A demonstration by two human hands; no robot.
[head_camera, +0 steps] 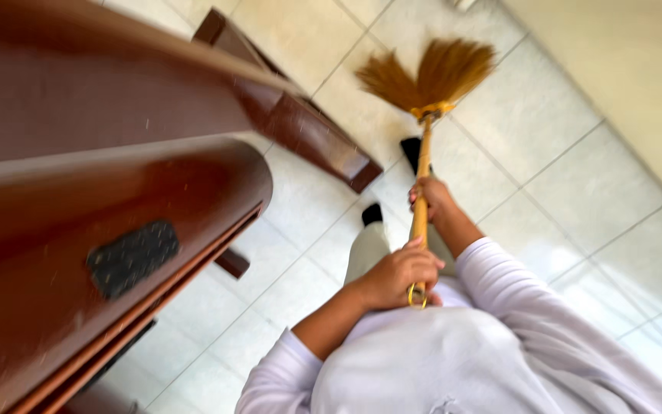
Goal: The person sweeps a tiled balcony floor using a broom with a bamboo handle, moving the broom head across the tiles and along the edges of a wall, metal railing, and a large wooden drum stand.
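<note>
the person holds a broom (423,153) with both hands, its thin yellow-brown stick running up the middle of the view from the chest toward the floor ahead. the left hand (396,276) is curled around the near end of the stick, fingers (419,264) wrapped over the front of it, just above a small yellow loop that hangs at the very end. the right hand (432,198) grips farther along the stick, its fingers closed round it from the right side, so the stick passes through both fists; the two hands are near each other but apart.

the long axis of the broom lies nearly straight up and down in the picture, tilted slightly right at the far end. the brush head (427,73), a fan of brown bristles bound with a yellow band, points away from the person and rests over the pale tiled floor (561,130). two dark shoe tips (371,213) show under the stick, by light trousers.

to the left stands dark reddish-brown wooden furniture (101,230), blurred, with a black patch on its face; one wooden piece reaches out across the floor close to the bristles.
</note>
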